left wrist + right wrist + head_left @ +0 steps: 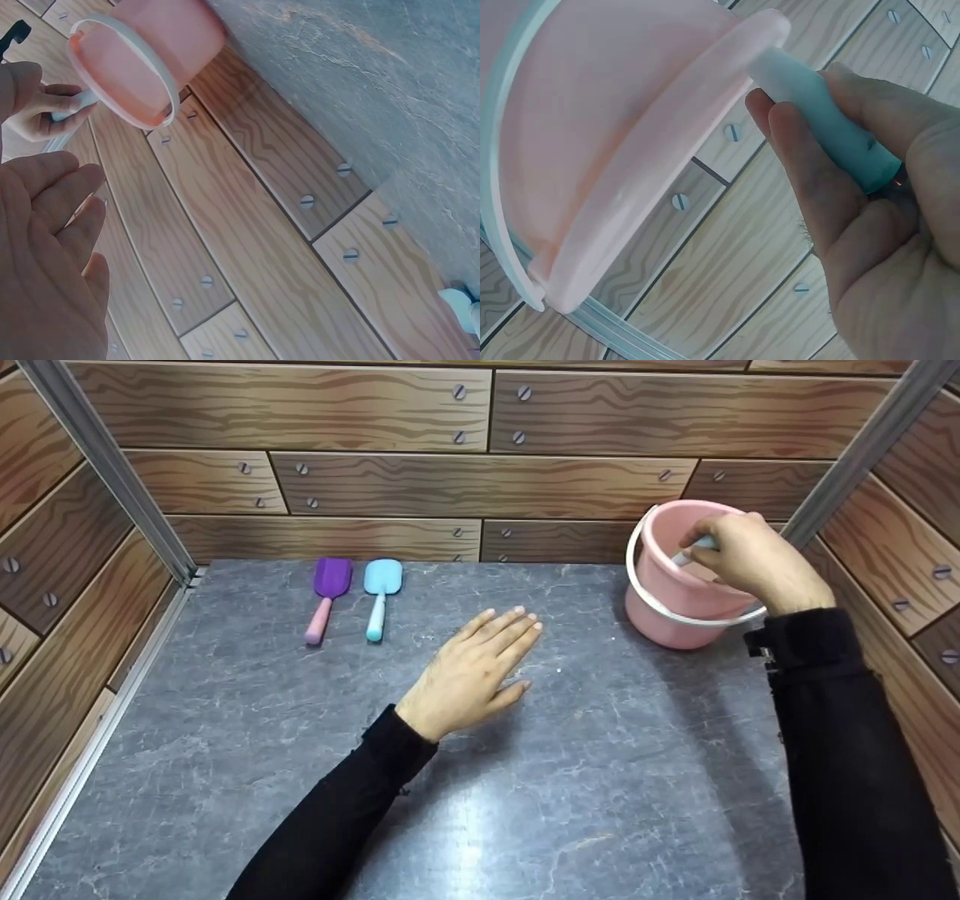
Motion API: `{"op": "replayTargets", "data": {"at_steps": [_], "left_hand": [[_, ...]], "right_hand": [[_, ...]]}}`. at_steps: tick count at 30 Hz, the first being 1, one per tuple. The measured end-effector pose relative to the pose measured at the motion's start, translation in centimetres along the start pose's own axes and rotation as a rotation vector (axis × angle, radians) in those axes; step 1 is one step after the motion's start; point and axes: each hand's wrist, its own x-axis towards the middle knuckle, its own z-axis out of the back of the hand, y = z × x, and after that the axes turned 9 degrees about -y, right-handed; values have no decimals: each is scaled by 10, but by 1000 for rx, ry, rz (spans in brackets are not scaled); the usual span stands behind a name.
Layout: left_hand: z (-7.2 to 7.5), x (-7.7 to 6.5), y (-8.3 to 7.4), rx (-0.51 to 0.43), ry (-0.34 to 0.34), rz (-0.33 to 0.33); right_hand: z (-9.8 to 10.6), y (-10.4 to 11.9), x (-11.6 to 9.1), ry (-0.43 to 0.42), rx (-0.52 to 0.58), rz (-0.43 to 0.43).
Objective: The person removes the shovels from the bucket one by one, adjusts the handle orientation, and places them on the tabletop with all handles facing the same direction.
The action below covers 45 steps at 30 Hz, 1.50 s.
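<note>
A pink bucket (686,615) with a white carrying handle (637,585) stands at the back right of the grey table. At its mouth my right hand (757,551) grips the teal-and-white handle (825,124) of a beach toy between thumb and fingers. In the right wrist view the handle's white end meets the bucket's rim; the toy's head is hidden. My left hand (469,675) hovers over the middle of the table with fingers straight, holding nothing. Further left lie a purple shovel (333,577) with a pink handle and a light blue shovel (383,577).
Wood-patterned panels (382,484) enclose the table (225,720) at the back and both sides. Grey metal posts (112,472) run along the corners. The bucket stands close to the back and right panels.
</note>
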Motion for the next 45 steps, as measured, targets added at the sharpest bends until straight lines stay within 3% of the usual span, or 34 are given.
{"op": "replayTargets", "data": {"at_steps": [15,45], "left_hand": [[1,-1,1,10,-14,-8],[0,-1,2,8,-8,-3]], "right_hand": [[15,15,-7,-78,53,-36],[31,26,-15,-258,52,24]]}}
